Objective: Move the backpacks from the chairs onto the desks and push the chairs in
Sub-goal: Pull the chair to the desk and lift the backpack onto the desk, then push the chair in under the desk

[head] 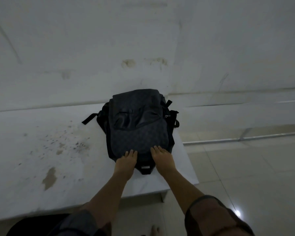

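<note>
A dark grey-black backpack lies flat on the white desk, near the desk's right end and up against the wall. My left hand and my right hand both rest palm-down on the near end of the backpack, fingers stretched forward and slightly apart. Between them a black carry loop sticks out toward me. Neither hand is closed around anything. A black rounded shape at the bottom left, below the desk's front edge, may be a chair; too little shows to tell.
The desk top carries brown stains and speckles at the left. A stained white wall stands right behind the desk. At the right is a glossy tiled floor with a metal frame rail of another desk.
</note>
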